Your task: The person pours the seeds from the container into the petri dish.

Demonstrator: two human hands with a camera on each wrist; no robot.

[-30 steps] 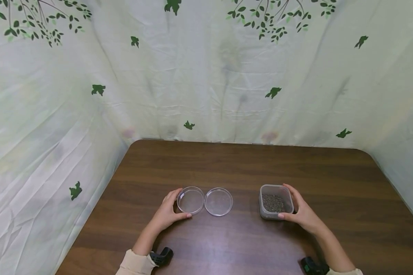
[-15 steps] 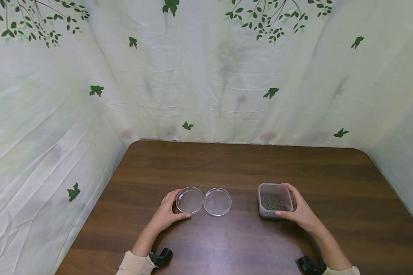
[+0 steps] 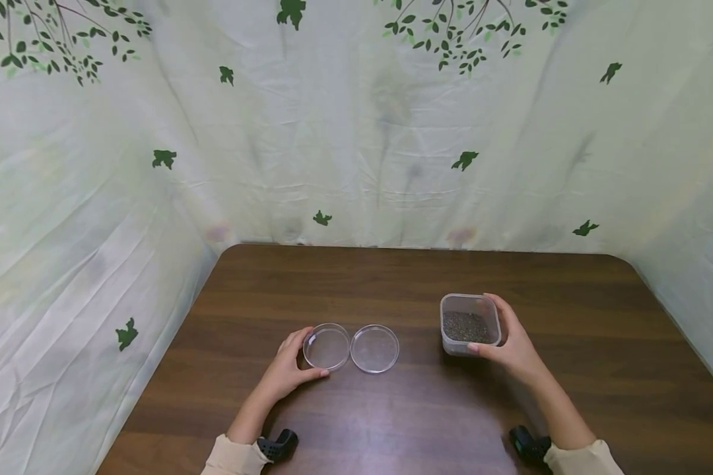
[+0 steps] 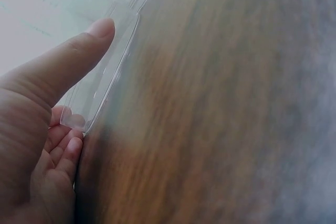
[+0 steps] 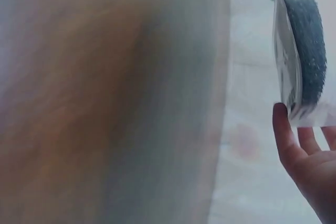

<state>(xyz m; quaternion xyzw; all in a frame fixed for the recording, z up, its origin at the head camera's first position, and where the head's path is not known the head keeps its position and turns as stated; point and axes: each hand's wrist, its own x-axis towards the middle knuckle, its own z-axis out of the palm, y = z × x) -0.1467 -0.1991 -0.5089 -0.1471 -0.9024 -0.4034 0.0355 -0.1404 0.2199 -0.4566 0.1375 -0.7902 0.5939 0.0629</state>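
My left hand [image 3: 289,363] holds the left one of two clear round petri dish halves, its thumb at the near side and fingers at the far side. That dish [image 3: 328,347] stays on the table beside the other clear dish [image 3: 375,349], their rims about meeting. In the left wrist view the thumb lies along the dish wall [image 4: 113,66]. My right hand [image 3: 515,346] grips a square clear plastic tub [image 3: 472,349] by its right side. Dark grey grains [image 3: 466,326] cover its bottom. The right wrist view shows the tub [image 5: 286,51] raised above the table.
The brown wooden table [image 3: 356,284] runs back to a pale cloth backdrop [image 3: 356,132] printed with leaves, which also hangs at the sides. Black wrist devices sit on both wrists, the left device [image 3: 279,445] near the table's front.
My right hand has lifted the tub off the table, moving it slightly away and to the left. The left hand and both dishes have stayed in place; the head view shifted slightly.
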